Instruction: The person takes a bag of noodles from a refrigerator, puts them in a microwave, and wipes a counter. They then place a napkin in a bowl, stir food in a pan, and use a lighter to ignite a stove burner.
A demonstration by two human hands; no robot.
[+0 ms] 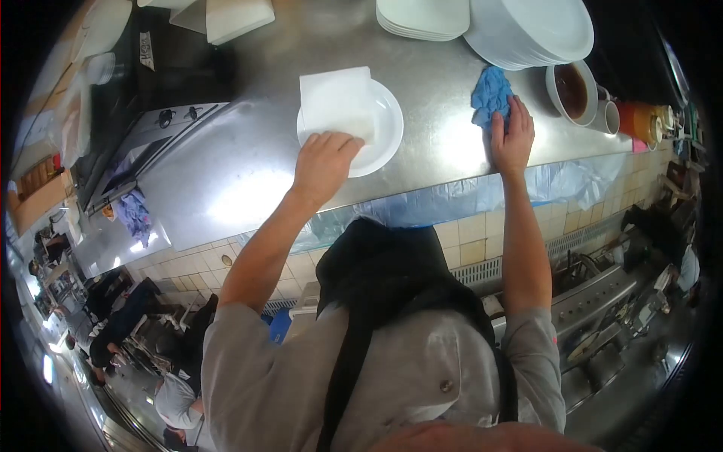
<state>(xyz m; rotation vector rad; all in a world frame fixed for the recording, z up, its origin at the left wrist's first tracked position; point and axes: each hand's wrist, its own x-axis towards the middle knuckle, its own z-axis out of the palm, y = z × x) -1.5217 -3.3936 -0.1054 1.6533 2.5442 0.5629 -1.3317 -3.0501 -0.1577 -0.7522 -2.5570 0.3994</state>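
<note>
A white plate [384, 132] sits on the steel counter [248, 173] with a folded white paper napkin [337, 102] lying across it. My left hand [324, 162] rests on the plate's near rim, its fingers curled on the napkin's lower edge. To the right, a crumpled blue cloth [489, 92] lies on the counter. My right hand [512, 135] lies flat on the cloth's near edge, fingers stretched out and pressing it down.
Stacks of white plates [542, 30] stand at the back, with a bowl of brown sauce [572, 90], a cup [607, 117] and an orange container [644, 122] to the right. Blue plastic film [452, 205] hangs along the counter's front. A purple cloth [135, 215] lies at left. Other people [128, 320] work lower left.
</note>
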